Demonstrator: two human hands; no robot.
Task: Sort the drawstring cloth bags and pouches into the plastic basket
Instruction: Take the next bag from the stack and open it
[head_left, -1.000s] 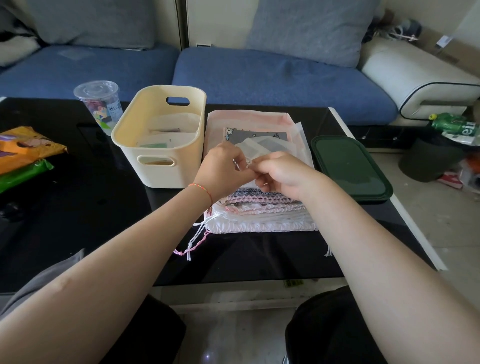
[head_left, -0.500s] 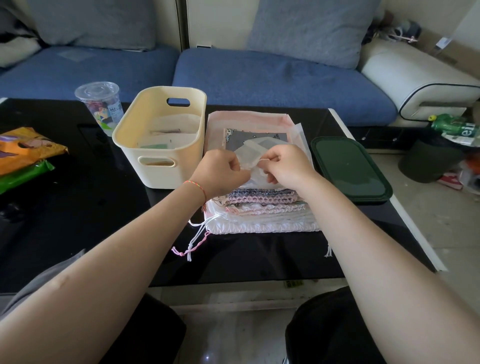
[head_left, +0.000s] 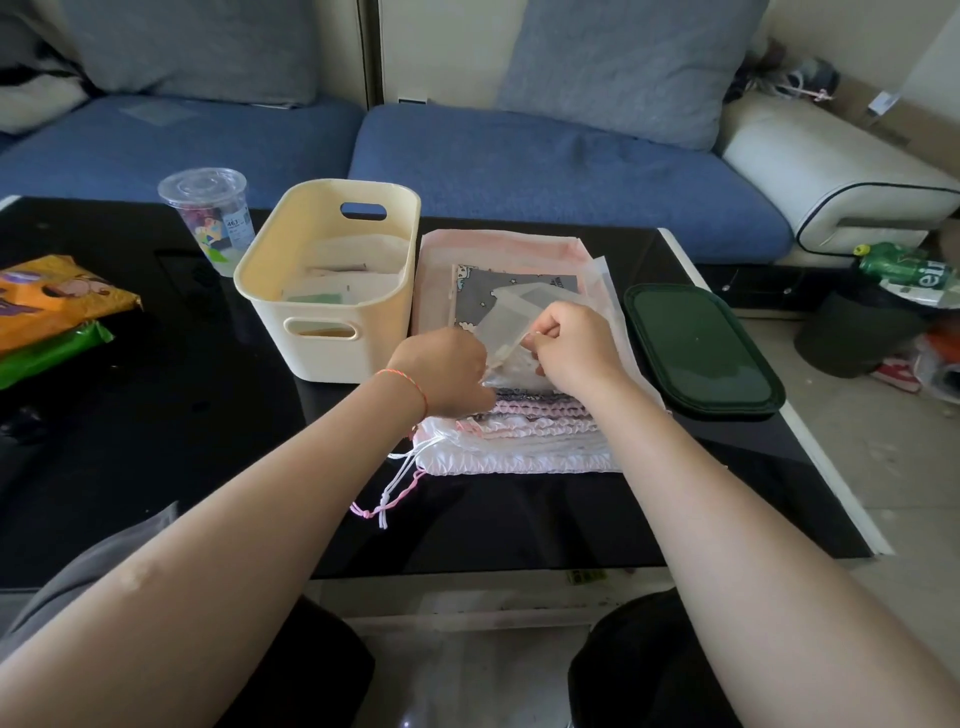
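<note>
Table (head_left: 156, 467): glossy black, mirror-like, reflects light. Basket (head_left: 332, 291): smooth cream plastic, matt-ish. Lid (head_left: 701, 353): dark green plastic, slight sheen. Cup (head_left: 208, 213): clear plastic. Stack of bags (head_left: 519, 441): soft cloth, gathered and puckered edges. Pouch (head_left: 506, 322) on top: thin, sheer, translucent white. Snack packs (head_left: 52, 306): shiny foil-like wrap. Sofa (head_left: 545, 166): blue woven fabric, matt.

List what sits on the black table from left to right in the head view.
Orange snack packet → clear plastic cup → cream basket → stack of cloth bags → dark green lid.
</note>
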